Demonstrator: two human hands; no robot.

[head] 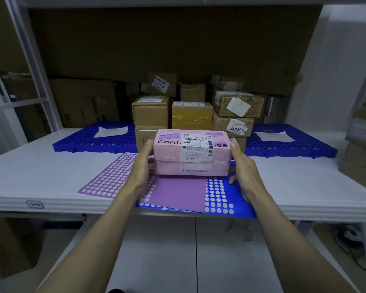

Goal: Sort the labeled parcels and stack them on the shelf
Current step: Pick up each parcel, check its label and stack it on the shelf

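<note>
Over shelf [51, 166], pink parcels [190, 153] lengthwise left-right

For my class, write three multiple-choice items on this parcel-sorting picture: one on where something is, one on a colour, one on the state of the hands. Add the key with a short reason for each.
1. Where are the brown cardboard parcels stacked?
A. On the blue grid mat at the back of the shelf
B. On the floor under the shelf
C. On the purple dotted sheet

2. What colour are the two stacked boxes being held?
A. Green
B. Pink
C. Black

3. How are the hands placed?
A. Both hang idle below the shelf
B. Only one touches the boxes
C. One grips each end of the pink stack

Key: 1 A, the parcels stand on the blue grid mat behind the pink stack. 2 B, both box faces are pink. 3 C, the left hand and right hand grip opposite ends.
</note>
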